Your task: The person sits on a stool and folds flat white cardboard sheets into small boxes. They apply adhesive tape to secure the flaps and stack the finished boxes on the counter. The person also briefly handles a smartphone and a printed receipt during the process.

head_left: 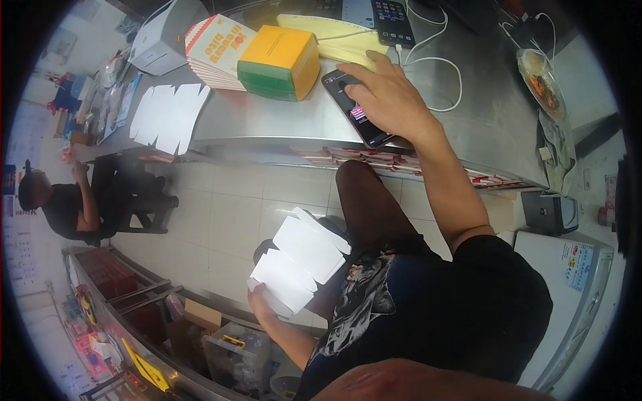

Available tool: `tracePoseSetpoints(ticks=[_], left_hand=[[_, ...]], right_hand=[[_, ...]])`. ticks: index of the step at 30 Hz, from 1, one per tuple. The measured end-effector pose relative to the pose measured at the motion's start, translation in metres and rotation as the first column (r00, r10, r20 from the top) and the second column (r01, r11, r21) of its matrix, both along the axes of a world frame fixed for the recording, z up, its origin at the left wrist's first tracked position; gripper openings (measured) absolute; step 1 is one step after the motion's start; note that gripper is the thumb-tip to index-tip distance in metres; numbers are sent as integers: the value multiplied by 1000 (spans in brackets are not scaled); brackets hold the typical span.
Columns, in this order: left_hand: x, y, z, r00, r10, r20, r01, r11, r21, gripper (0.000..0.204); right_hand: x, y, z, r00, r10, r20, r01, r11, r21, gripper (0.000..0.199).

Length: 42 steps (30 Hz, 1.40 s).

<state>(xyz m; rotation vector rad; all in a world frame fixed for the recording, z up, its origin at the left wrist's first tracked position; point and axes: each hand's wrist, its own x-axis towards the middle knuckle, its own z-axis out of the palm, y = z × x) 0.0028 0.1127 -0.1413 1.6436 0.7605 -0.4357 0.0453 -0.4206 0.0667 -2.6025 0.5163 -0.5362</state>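
Observation:
My left hand (259, 301) is closed on the edge of a white flat carton blank (304, 257), which rests over my lap with its notched flaps spread. My right hand (388, 93) reaches over the steel counter, fingers stretched out above a dark smartphone (348, 107) with a lit screen. Its fingertips seem to touch the screen. Left of that phone stands a yellow and green folded box (281, 63), beside a stack of red-striped printed cartons (217, 47). Another white carton blank (170, 115) lies flat at the counter's left front edge.
A second phone (392, 23) with a white cable (458, 73) lies at the back, near yellow paper (334, 37). A person (67, 200) sits at the far left. Behind me on the left, a shelf holds a clear plastic bin (237, 351). A white appliance (565, 301) stands at right.

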Motion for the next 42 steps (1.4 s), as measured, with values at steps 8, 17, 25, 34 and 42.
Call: tracePoseSetpoints(ticks=[8,17,25,34,42], left_hand=[[-1,-6,8,1000,-1,10,1,999,45,61],[-2,-6,8,1000,-9,22,8,997,75,62],[3,9,-6,999,-25,-29,27,997,73,60],[4,6,-3,999,-17,-40,21,995,96,59],[4,10,-8,1000,-17,-23,19,995,96,56]], right_hand=[[-12,-13,-6,990,29,141,-66,962,265,44],[-11,-24,-27,966,22,257,-97,954,284,36],[-13,-29,-32,930,-54,363,-148,849,508,35],[-13,-28,-38,931,-60,359,-117,886,449,39],[-13,-27,-39,928,-49,370,-123,896,427,39]])
